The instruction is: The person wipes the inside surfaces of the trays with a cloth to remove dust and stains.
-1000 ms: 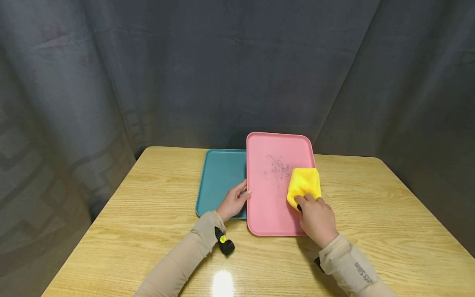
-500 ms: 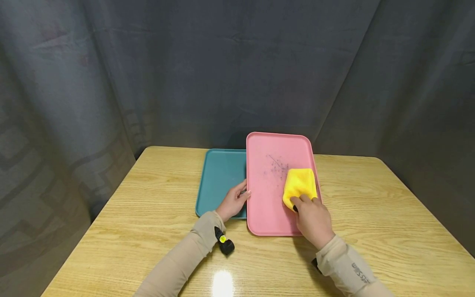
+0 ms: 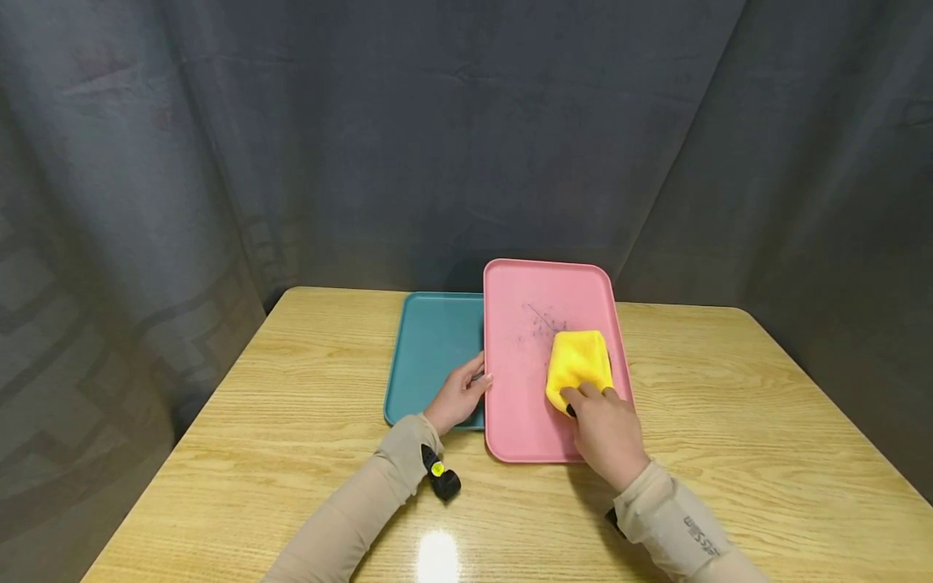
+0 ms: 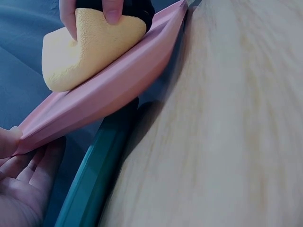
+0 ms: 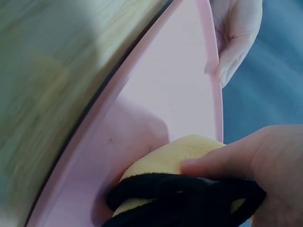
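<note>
Thumb above and fingers beneath, my left hand (image 3: 457, 397) grips the left rim of a pink tray (image 3: 513, 405). This tray is tilted, its left side raised over a teal tray (image 3: 430, 356), whose right part it hides. Dark specks and a thin line mark the pink surface (image 3: 543, 320) in its upper middle. My right hand (image 3: 608, 433) holds a folded yellow cloth (image 3: 579, 360) against the right half of the pink tray. In the right wrist view, the thumb presses on the cloth (image 5: 189, 146) and black fabric (image 5: 184, 198) shows along it.
Both trays are on a wooden table (image 3: 306, 389). Behind the table hangs a grey curtain (image 3: 452, 146). Small black wrist devices are strapped at both sleeves; the left one (image 3: 440, 478) hangs over the table near the trays.
My right hand has slid the yellow cloth leftward across the pink tray, from its right edge toward the specks. The left hand and both trays have stayed in place.
</note>
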Demonstrator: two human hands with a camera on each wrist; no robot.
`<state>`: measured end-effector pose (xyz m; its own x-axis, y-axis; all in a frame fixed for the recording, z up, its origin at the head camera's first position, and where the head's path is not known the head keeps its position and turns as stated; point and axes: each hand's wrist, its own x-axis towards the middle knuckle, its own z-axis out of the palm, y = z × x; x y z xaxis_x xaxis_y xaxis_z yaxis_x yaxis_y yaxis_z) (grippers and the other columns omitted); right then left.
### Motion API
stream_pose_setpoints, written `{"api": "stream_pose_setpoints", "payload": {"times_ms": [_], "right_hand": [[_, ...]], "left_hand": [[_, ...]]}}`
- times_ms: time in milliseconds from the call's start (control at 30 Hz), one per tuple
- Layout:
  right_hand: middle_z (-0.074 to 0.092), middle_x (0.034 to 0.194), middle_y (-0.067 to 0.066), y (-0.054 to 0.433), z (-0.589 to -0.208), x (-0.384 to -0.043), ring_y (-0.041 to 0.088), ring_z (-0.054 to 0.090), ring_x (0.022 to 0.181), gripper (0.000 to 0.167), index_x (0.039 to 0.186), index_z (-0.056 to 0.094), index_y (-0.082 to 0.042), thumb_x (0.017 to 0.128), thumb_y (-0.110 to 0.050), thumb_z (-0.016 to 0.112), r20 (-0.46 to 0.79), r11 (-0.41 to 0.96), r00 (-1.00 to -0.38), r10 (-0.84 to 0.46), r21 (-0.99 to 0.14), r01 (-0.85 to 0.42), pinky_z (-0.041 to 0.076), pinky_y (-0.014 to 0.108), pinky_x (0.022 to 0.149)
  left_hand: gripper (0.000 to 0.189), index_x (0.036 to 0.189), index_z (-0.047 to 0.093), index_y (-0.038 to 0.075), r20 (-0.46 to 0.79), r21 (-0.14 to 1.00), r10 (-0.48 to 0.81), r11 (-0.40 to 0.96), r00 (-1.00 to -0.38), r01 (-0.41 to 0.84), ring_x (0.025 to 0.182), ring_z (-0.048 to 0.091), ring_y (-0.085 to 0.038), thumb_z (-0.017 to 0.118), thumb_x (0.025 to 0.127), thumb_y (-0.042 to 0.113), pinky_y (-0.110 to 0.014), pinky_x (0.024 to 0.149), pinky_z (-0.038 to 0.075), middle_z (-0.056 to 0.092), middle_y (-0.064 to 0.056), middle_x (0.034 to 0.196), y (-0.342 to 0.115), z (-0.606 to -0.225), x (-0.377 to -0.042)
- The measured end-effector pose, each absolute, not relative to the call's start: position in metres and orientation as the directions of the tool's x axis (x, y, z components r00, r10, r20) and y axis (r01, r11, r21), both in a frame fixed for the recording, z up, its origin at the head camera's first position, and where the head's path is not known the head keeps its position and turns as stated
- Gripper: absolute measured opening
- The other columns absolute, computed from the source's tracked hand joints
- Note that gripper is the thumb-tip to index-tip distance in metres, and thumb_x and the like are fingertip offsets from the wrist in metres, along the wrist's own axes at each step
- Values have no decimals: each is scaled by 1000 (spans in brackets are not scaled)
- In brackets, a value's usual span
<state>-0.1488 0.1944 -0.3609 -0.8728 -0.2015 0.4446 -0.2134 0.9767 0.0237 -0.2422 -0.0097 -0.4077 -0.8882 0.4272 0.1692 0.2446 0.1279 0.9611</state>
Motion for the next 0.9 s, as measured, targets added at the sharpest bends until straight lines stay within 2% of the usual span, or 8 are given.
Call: {"api": "stream_pose_setpoints", "payload": {"times_ms": [467, 900], "right_hand": [[63, 87, 5, 185, -361, -149, 28, 52, 65, 31, 98, 70, -10, 69, 2, 72, 424, 973, -878, -222, 37, -228, 43, 34, 48], [64, 86, 4, 174, -363, -148, 27, 53, 66, 34, 97, 70, -12, 67, 4, 74, 440, 964, -860, -258, 61, -258, 44, 32, 49]], "left_hand": [[52, 147, 24, 3, 158, 963, 432, 133, -888, 236, 136, 36, -33, 43, 99, 11, -38, 106, 45, 29, -19, 151, -10, -407, -242], [52, 146, 24, -1, 183, 960, 424, 116, -887, 254, 135, 36, -35, 44, 99, 8, -40, 106, 44, 31, -22, 149, -10, -409, -244]]}}
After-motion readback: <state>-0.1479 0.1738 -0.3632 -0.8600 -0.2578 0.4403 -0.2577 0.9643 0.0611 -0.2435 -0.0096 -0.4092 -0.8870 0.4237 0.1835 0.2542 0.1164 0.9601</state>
